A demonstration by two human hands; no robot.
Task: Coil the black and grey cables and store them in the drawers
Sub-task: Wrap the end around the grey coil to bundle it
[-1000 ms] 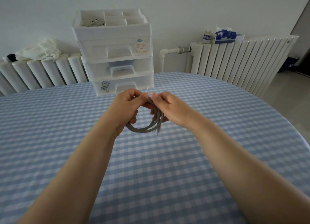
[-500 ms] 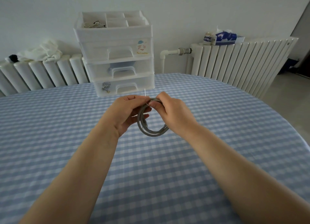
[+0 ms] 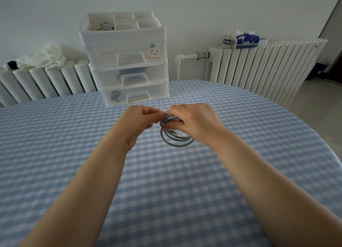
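A grey cable (image 3: pixel 174 142) is wound into a small coil and held just above the checked tablecloth. My right hand (image 3: pixel 194 122) grips the top of the coil, fingers curled over the strands. My left hand (image 3: pixel 137 120) pinches a thin white tie (image 3: pixel 160 110) whose end sticks up beside the coil's top. Clear plugs show inside the loop. A white three-drawer unit (image 3: pixel 127 69) stands behind the hands with all drawers closed and an open divided tray on top. No black cable is visible.
The round table with its blue checked cloth (image 3: pixel 166 191) curves away at the right edge. White radiators (image 3: pixel 259 67) line the wall; a cloth (image 3: pixel 44 57) lies on the left one, a tissue pack (image 3: pixel 246 40) and a jar on the right.
The coil has turned from hanging between both hands to hanging under my right hand. My left hand has slid off the coil to pinch the white tie at its top.
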